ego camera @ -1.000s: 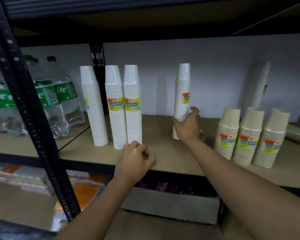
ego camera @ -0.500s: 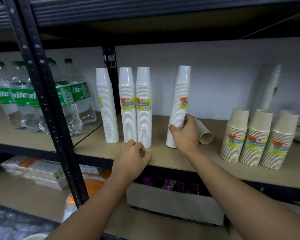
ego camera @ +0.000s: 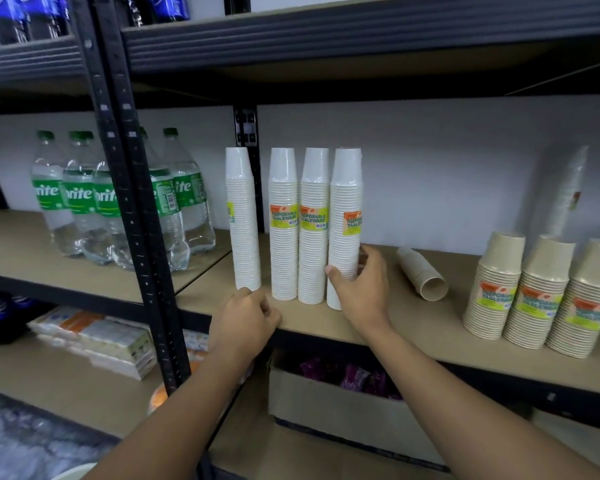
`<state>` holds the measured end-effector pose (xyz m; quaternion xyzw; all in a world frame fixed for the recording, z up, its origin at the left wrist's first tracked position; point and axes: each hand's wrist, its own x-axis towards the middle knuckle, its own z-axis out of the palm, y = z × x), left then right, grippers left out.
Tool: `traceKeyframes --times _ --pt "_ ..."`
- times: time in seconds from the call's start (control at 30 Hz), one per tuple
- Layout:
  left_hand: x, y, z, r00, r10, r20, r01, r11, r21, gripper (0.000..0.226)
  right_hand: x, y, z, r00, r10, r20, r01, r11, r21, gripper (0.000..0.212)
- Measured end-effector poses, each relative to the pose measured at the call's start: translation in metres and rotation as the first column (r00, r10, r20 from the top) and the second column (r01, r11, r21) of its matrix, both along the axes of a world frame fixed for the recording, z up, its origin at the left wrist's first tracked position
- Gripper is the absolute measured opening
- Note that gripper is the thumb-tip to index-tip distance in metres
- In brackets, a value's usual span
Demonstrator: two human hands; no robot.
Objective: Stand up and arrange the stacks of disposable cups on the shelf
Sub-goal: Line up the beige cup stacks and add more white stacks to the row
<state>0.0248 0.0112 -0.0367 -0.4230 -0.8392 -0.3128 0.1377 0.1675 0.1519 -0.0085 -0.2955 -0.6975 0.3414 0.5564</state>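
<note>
White cup stacks point(ego camera: 284, 230) stand four in a row on the shelf point(ego camera: 413, 317), cups nested mouth-down. Below the right fingers, under the shelf board, a cardboard box point(ego camera: 326, 407) is open at the top and holds purple packets point(ego camera: 354, 375).

Each white stack has its long axis vertical, with the closed cup bottoms at the top. Three show their labels to the front, and the leftmost shows its label edge-on. The rightmost white stack point(ego camera: 345, 216) stands just beside its neighbour.

The right hand point(ego camera: 361, 289) grips that stack low down. The thumb presses its front-left face and the fingers curl round its right side and back. The left hand point(ego camera: 246, 317) rests on the front edge of the shelf with its fingers curled into a loose fist, holding nothing, just in front of the leftmost stack's base.

Near the right fingers, on their right, a beige cup stack point(ego camera: 421, 273) lies on its side. Its long axis runs from the back wall toward the front, and its open mouth faces forward and right. Well beyond it stand three short beige stacks point(ego camera: 541, 292), upright, mouth-down and touching one another. Behind them a clear-wrapped stack point(ego camera: 565, 188) leans against the wall.

Left of the left fingers, past the black upright point(ego camera: 132, 237), Sprite bottles point(ego camera: 84, 202) stand on the neighbouring shelf.
</note>
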Motion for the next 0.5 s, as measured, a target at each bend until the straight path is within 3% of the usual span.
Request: traceKeyframes --times 0.3,0.5 --pt "-0.0025 0.0011 -0.0058 1.0 0.004 -0.018 -0.004 1.0 0.03 0.017 0.0061 -0.0011 -0.0114 0.99 0.106 0.089 -0.094 0.987 -0.134 0.066" --pt "-0.0013 0.001 -0.0059 1.0 0.011 -0.002 -0.011 0.999 0.034 0.018 0.0069 0.0009 -0.0126 0.989 0.037 0.146 -0.022 0.994 -0.105 0.062"
